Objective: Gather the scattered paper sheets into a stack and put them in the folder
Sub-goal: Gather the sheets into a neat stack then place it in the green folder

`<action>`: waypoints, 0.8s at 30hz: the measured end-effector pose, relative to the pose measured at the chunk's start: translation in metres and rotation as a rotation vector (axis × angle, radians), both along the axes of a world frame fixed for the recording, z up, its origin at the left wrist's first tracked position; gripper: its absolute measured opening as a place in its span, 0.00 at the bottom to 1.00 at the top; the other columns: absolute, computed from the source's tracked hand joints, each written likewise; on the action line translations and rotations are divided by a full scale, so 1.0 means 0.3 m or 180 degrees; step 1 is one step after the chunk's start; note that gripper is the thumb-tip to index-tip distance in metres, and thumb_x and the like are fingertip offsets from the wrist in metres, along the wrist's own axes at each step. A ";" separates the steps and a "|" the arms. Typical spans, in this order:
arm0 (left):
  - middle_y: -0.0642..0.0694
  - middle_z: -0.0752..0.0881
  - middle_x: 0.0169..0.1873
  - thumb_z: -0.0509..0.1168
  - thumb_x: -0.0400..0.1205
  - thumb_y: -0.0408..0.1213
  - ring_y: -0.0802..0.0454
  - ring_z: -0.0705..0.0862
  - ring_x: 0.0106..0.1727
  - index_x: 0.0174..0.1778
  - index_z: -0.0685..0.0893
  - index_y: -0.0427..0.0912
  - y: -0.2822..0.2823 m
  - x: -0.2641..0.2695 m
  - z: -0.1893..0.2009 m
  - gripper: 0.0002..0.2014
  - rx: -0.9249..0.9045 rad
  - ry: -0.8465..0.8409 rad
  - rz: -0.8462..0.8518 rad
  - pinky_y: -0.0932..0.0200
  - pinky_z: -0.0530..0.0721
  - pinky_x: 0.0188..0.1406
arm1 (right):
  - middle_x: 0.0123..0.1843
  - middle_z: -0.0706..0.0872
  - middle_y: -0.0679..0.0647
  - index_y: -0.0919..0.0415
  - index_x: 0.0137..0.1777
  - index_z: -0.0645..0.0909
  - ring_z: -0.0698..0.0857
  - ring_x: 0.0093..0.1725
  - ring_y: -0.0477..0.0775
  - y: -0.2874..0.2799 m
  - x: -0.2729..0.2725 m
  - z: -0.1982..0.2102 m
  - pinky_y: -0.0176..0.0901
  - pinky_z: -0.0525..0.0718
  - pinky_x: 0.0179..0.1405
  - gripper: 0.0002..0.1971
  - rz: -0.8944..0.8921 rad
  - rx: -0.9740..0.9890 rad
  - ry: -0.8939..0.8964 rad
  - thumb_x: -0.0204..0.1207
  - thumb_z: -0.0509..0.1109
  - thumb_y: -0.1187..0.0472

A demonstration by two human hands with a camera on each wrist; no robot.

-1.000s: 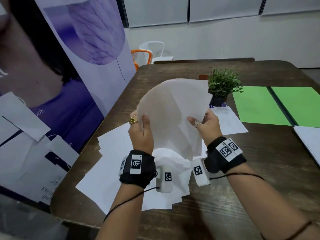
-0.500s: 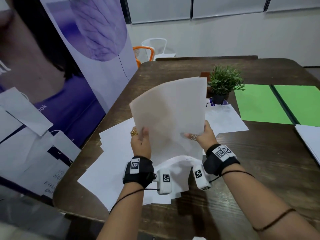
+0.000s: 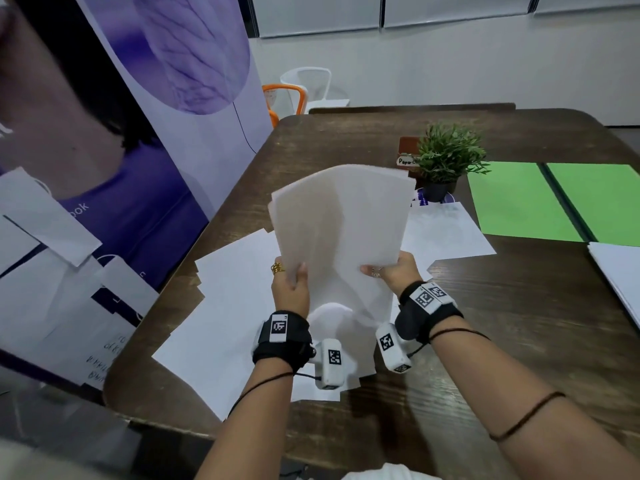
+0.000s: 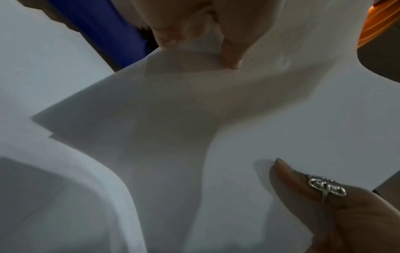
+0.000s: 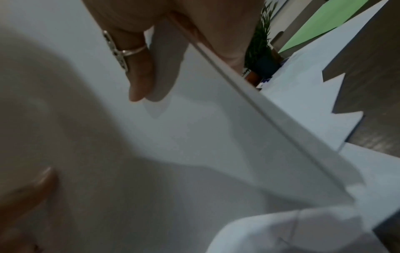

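Note:
Both hands hold a bundle of white paper sheets (image 3: 339, 230) upright above the dark wooden table (image 3: 519, 341). My left hand (image 3: 292, 273) grips its lower left edge, thumb on the near face. My right hand (image 3: 379, 270) grips the lower right edge; its ringed thumb (image 5: 138, 71) presses the near face, its fingers behind. The bundle's edges (image 5: 249, 95) lie nearly flush. More loose sheets (image 3: 228, 306) lie overlapped on the table under and left of the hands. The open green folder (image 3: 519, 202) lies flat at the right rear.
A small potted plant (image 3: 446, 157) stands beyond the bundle, with a single sheet (image 3: 446, 233) in front of it. Another white stack (image 3: 620, 275) lies at the right edge. A purple banner (image 3: 156, 150) stands close along the table's left side.
One second ago the held sheets were fanned out unevenly; now they have come together into a nearly even bundle, leaning slightly left. Both hands keep their grip.

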State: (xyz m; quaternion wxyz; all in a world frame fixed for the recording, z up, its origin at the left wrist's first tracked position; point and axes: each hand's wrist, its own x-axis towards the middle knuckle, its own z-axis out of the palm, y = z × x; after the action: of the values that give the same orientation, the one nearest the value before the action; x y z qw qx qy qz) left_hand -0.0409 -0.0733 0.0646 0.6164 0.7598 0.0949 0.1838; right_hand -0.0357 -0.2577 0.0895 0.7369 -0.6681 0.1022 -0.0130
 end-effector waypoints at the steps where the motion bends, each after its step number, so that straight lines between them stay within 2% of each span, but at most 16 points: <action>1: 0.45 0.82 0.49 0.63 0.82 0.30 0.48 0.82 0.50 0.62 0.75 0.34 0.001 -0.001 0.014 0.13 -0.0014 -0.0080 0.0033 0.70 0.73 0.48 | 0.48 0.86 0.59 0.74 0.54 0.82 0.85 0.38 0.49 -0.013 0.006 0.011 0.25 0.83 0.32 0.18 -0.0141 -0.0031 -0.0061 0.63 0.77 0.79; 3: 0.51 0.81 0.47 0.65 0.81 0.31 0.59 0.81 0.47 0.61 0.73 0.37 0.010 -0.004 0.028 0.13 0.0014 -0.0187 0.0030 0.76 0.73 0.46 | 0.49 0.86 0.58 0.69 0.52 0.83 0.84 0.42 0.52 -0.047 0.013 0.012 0.27 0.84 0.35 0.18 -0.0319 -0.0300 -0.0203 0.62 0.80 0.75; 4: 0.52 0.82 0.48 0.66 0.81 0.32 0.60 0.81 0.47 0.61 0.72 0.37 0.011 -0.007 0.023 0.14 0.0058 -0.0172 -0.0006 0.76 0.74 0.46 | 0.49 0.86 0.58 0.67 0.53 0.82 0.84 0.44 0.52 -0.058 0.011 -0.003 0.32 0.84 0.39 0.19 -0.0367 -0.0511 -0.0225 0.62 0.81 0.73; 6: 0.49 0.82 0.50 0.66 0.81 0.34 0.53 0.82 0.50 0.62 0.72 0.37 0.001 -0.012 0.000 0.16 0.0128 -0.0033 -0.0087 0.68 0.74 0.50 | 0.54 0.86 0.60 0.68 0.59 0.80 0.85 0.52 0.56 -0.057 -0.005 -0.038 0.43 0.83 0.53 0.20 -0.0395 -0.0817 -0.0135 0.67 0.78 0.72; 7: 0.48 0.81 0.51 0.65 0.82 0.34 0.48 0.82 0.52 0.63 0.72 0.36 -0.008 -0.014 -0.011 0.16 0.0187 0.0033 -0.0109 0.66 0.74 0.50 | 0.57 0.85 0.62 0.68 0.62 0.78 0.84 0.57 0.59 -0.048 -0.015 -0.051 0.48 0.82 0.60 0.19 -0.0388 -0.0774 -0.0054 0.71 0.74 0.73; 9: 0.45 0.81 0.51 0.62 0.83 0.31 0.45 0.82 0.53 0.63 0.72 0.33 -0.025 -0.017 -0.020 0.14 0.0347 0.0039 -0.0130 0.67 0.72 0.49 | 0.61 0.83 0.63 0.67 0.67 0.74 0.82 0.61 0.61 -0.041 -0.025 -0.063 0.52 0.78 0.66 0.20 -0.0340 -0.0705 0.0042 0.75 0.67 0.76; 11: 0.44 0.82 0.50 0.60 0.84 0.29 0.49 0.81 0.49 0.63 0.73 0.31 -0.036 -0.021 -0.007 0.12 0.0394 -0.0068 -0.0098 0.72 0.71 0.47 | 0.60 0.83 0.61 0.67 0.68 0.73 0.82 0.59 0.57 -0.051 -0.025 -0.053 0.47 0.78 0.64 0.20 -0.0329 -0.0668 -0.0023 0.76 0.63 0.78; 14: 0.53 0.82 0.48 0.61 0.83 0.29 0.60 0.81 0.46 0.64 0.71 0.34 -0.049 -0.028 -0.012 0.14 0.0250 -0.0144 -0.0058 0.78 0.73 0.45 | 0.59 0.82 0.56 0.65 0.68 0.73 0.81 0.57 0.52 -0.079 -0.032 -0.054 0.43 0.77 0.62 0.21 -0.0341 -0.0584 -0.0082 0.76 0.62 0.79; 15: 0.53 0.81 0.49 0.61 0.83 0.28 0.61 0.81 0.47 0.64 0.70 0.34 -0.056 -0.031 -0.025 0.15 0.0212 -0.0088 -0.0120 0.79 0.73 0.46 | 0.59 0.81 0.56 0.65 0.69 0.72 0.80 0.58 0.52 -0.085 -0.040 -0.066 0.42 0.77 0.62 0.22 -0.0254 -0.0655 0.0020 0.76 0.62 0.79; 17: 0.45 0.81 0.54 0.62 0.81 0.25 0.50 0.82 0.50 0.65 0.68 0.34 -0.070 -0.036 -0.072 0.17 0.0285 0.0221 -0.0283 0.70 0.74 0.49 | 0.59 0.81 0.57 0.67 0.69 0.71 0.80 0.59 0.53 -0.095 -0.053 -0.123 0.40 0.76 0.59 0.23 0.0039 -0.0989 0.0325 0.74 0.61 0.80; 20: 0.34 0.79 0.56 0.58 0.80 0.21 0.38 0.81 0.53 0.64 0.70 0.32 -0.100 -0.044 -0.124 0.16 0.0503 0.0674 -0.0497 0.62 0.73 0.49 | 0.60 0.82 0.64 0.68 0.68 0.70 0.81 0.62 0.64 -0.126 -0.057 -0.226 0.53 0.79 0.64 0.23 0.0270 -0.1365 0.0736 0.72 0.58 0.79; 21: 0.32 0.80 0.56 0.57 0.80 0.21 0.37 0.82 0.54 0.64 0.71 0.30 -0.115 -0.044 -0.130 0.16 0.0595 0.0719 -0.0526 0.61 0.73 0.49 | 0.61 0.82 0.65 0.68 0.68 0.70 0.81 0.63 0.65 -0.140 -0.064 -0.231 0.53 0.79 0.64 0.22 0.0177 -0.1362 0.0793 0.73 0.57 0.79; 24: 0.31 0.83 0.53 0.56 0.81 0.22 0.35 0.82 0.54 0.62 0.75 0.29 -0.191 -0.037 -0.103 0.14 0.0806 0.0794 -0.0694 0.59 0.74 0.49 | 0.60 0.79 0.61 0.70 0.69 0.68 0.79 0.61 0.59 -0.208 -0.094 -0.190 0.40 0.72 0.58 0.21 -0.0305 -0.1465 0.0837 0.76 0.53 0.79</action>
State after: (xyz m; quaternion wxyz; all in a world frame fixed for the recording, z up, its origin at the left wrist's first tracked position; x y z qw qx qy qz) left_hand -0.0519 -0.1306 0.0337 0.5156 0.8539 0.0639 0.0310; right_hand -0.0638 -0.3202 0.0325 0.5445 -0.8084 0.2229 0.0161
